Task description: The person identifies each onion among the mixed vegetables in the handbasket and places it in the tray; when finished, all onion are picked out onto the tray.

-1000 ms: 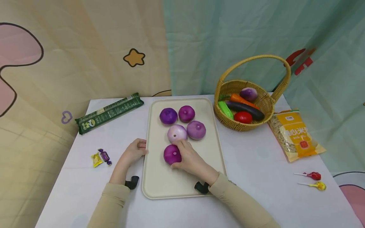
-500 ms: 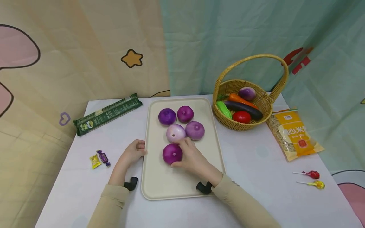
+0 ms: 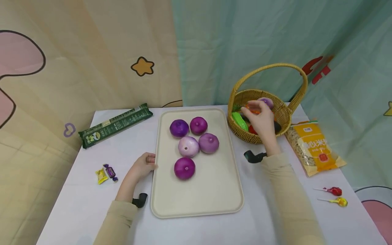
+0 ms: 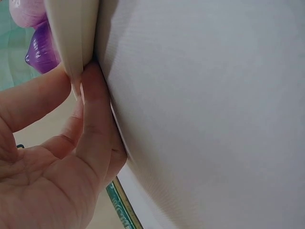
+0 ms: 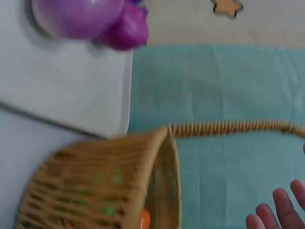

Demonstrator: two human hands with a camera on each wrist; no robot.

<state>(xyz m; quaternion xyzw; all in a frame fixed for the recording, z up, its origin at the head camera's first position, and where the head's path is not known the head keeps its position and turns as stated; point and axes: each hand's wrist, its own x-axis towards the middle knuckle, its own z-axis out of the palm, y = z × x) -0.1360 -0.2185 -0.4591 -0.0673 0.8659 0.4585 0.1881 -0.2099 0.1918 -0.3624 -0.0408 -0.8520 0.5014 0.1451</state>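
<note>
My left hand pinches the left rim of the cream tray; in the left wrist view the thumb is on top and fingers are under the rim. Several purple onions lie on the tray, a magenta onion nearest me and a pale onion just behind it. Over the wicker basket hovers my right hand, fingers loosely bent and nothing held. It partly hides the vegetables inside, among them a green pepper and a purple-and-white vegetable. The right wrist view shows its fingertips apart.
A green long packet lies at the back left, with two wrapped candies in front. Right of the basket is a yellow grain bag; two lollipops lie nearer. The basket's tall handle arches above its opening.
My right hand has let go of the magenta onion on the tray and moved right and back to over the basket. The left hand stays at the tray's rim.
</note>
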